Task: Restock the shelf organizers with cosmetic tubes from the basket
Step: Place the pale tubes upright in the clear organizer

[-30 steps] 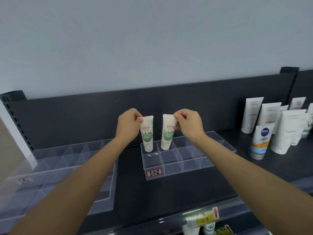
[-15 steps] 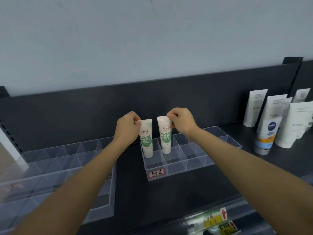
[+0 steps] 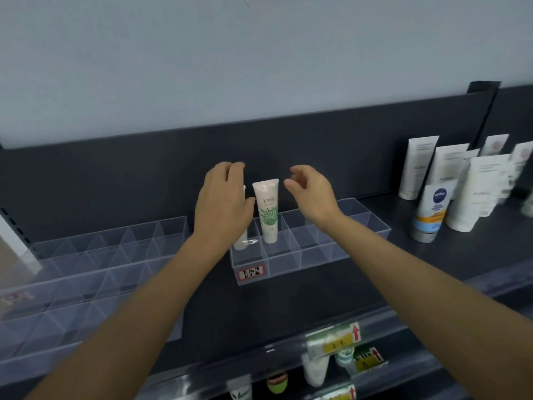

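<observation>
While two green-leaf tubes (image 3: 268,215) stand in the small organizer (image 3: 305,258), left hand (image 3: 222,203) and right hand (image 3: 311,194) hover slack, empty; its 3 o'clock cells and the large organizer (image 3: 86,255) at 9 o'clock await stock.

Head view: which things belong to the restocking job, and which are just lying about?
Job: white plastic tube with green leaf print; second white tube behind left hand; clear acrylic divided organizer.
Lying about: tall white tubes far right; white-and-orange Nivea tube.

Bare forearms (image 3: 144,298) — bare hands (image 3: 223,206)
</observation>
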`<move>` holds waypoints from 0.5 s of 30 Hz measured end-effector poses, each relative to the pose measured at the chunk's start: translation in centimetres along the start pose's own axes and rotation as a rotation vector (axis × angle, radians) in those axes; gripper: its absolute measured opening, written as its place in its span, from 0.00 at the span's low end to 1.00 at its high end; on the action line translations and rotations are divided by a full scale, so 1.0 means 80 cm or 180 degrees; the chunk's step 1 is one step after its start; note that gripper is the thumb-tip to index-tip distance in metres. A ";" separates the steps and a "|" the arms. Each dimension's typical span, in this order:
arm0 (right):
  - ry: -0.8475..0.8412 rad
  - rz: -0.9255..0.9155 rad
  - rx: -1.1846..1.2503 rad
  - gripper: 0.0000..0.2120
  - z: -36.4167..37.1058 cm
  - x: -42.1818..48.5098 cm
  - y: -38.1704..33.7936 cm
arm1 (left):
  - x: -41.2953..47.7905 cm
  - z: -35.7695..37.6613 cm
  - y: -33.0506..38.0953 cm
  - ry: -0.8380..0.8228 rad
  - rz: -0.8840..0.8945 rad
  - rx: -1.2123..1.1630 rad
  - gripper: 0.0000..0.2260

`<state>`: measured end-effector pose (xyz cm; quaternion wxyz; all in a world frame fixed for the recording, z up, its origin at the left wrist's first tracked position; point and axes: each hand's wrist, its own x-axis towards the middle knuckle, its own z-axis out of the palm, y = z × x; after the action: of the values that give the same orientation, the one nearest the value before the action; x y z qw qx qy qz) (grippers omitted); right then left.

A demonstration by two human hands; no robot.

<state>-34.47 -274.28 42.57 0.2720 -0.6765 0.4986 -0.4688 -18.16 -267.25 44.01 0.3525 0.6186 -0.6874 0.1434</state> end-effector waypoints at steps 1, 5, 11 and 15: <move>0.0163 -0.0033 0.0051 0.17 -0.012 -0.012 0.003 | -0.009 0.000 0.012 0.0030 0.0011 -0.0078 0.26; 0.0608 -0.0137 0.0325 0.11 -0.065 -0.078 0.037 | -0.061 0.012 0.070 0.0022 0.0013 -0.0802 0.22; 0.0721 0.0158 0.0054 0.07 -0.135 -0.197 0.124 | -0.157 0.078 0.173 -0.0764 0.0358 -0.1363 0.19; 0.0418 0.0619 -0.0503 0.06 -0.169 -0.277 0.197 | -0.225 0.131 0.220 -0.1401 0.0551 -0.1537 0.18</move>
<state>-54.72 -257.94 26.96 0.2288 -0.6122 0.6138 -0.4429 -38.36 -257.02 28.83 0.3185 0.4727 -0.8111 -0.1311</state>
